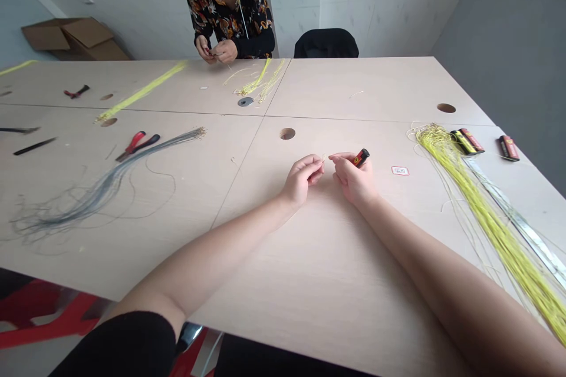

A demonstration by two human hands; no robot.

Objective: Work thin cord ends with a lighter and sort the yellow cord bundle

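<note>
**Two hands, two small holds at the middle of the desk**

From where I stand, the left grip (303, 179) is closed, thumb and finger pinching one small pale piece (323, 160), too tiny to make out. The right grip (354, 179) is curled around one black-and-red cylinder (361, 158); its thumb and forefinger meet near the pale piece, and I cannot tell whether anything sits between them. The two hands face each other, just apart, above the desk (318, 271).

Right of them lies one small red-edged label (400, 171). Beyond it, one thick yellow bundle (481, 206) of strands runs toward the near edge, one silvery strip (522, 218) alongside. Three stubby cylinders (508, 148) lie by its far end, two close together and one off by itself.

On the left, one grey bundle (119, 174) of fine strands fans out beside one pair of pliers (137, 144); a second red-and-black pair (76, 92) lies farther back. One black stick (35, 146) rests near the left side.

Across the desk, one co-worker (256, 17) in a flowered top brings both hands together near the far edge, beside one dark chair (326, 43).
</note>
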